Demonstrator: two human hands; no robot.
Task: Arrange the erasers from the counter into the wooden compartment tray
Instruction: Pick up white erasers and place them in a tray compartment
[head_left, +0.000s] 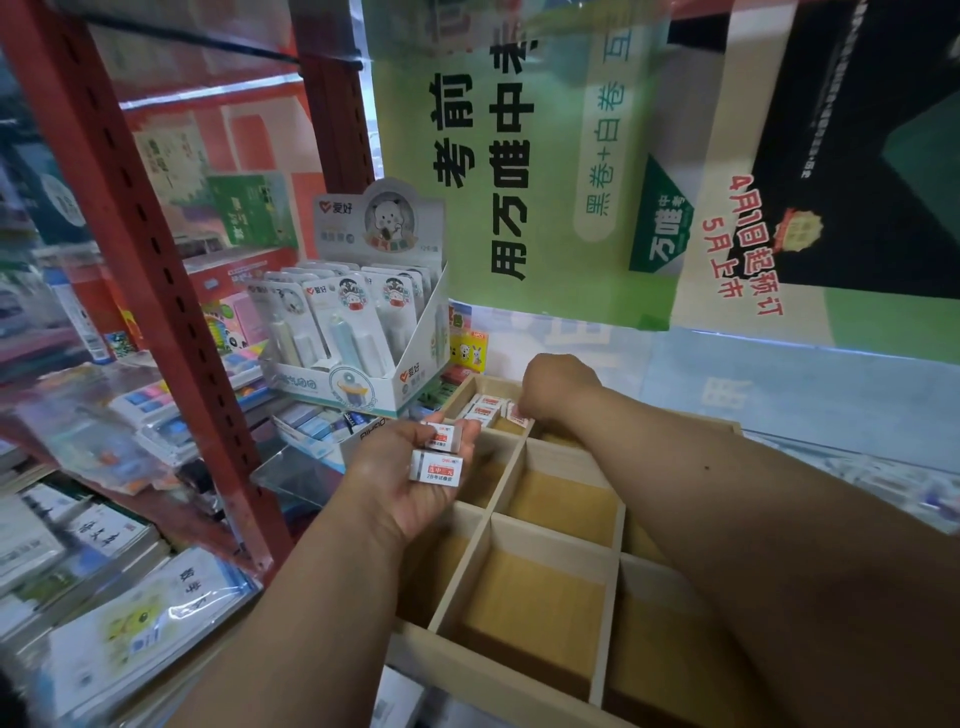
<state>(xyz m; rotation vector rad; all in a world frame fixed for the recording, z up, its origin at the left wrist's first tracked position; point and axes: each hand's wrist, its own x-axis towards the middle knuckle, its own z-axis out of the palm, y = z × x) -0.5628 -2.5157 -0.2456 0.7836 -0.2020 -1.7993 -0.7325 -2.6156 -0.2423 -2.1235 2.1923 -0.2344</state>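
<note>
The wooden compartment tray (524, 525) lies in front of me, most of its cells bare. Its far left cell holds several white erasers (485, 408) with red labels. My left hand (415, 467) hovers palm up beside the tray's left wall, its fingers curled round two boxed erasers (436, 465). My right hand (553, 387) reaches over the far cell and pinches one eraser (516, 414) at the cell's right side, fingers pointing down.
A white display box of correction-tape packs (358, 332) stands just left of the tray's far end. A red metal shelf post (171, 291) rises on the left, with books and stationery behind and below it. Green and black posters (597, 156) hang behind the tray.
</note>
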